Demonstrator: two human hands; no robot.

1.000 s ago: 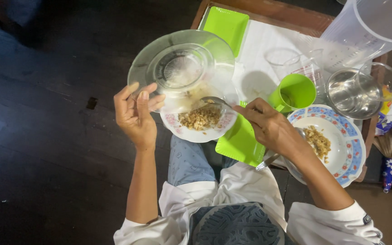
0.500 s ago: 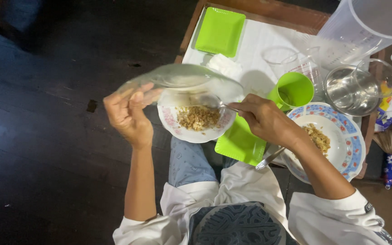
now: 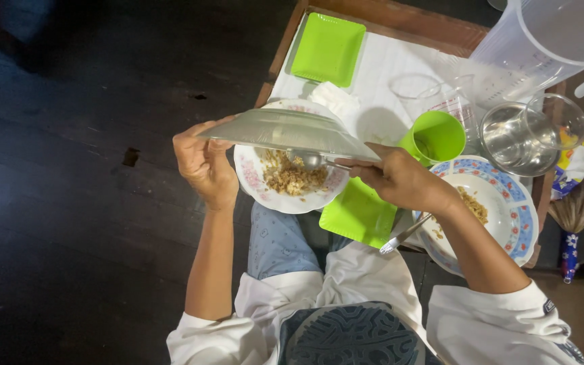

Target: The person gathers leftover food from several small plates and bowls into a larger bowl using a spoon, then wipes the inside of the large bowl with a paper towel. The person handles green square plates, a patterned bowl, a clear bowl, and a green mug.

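Over the pink-patterned plate (image 3: pixel 285 196) of fried rice, the left hand (image 3: pixel 203 164) gripped the rim of a clear glass lid (image 3: pixel 285 132), fingers curled shut on it, holding it tilted just above the food. The right hand (image 3: pixel 400 179) was closed around a spoon (image 3: pixel 312 160) whose bowl sat under the lid. Just beside lay a green square plate (image 3: pixel 358 215), a green cup (image 3: pixel 437 137), and a blue-rimmed bowl (image 3: pixel 518 216) holding 1 portion of rice.
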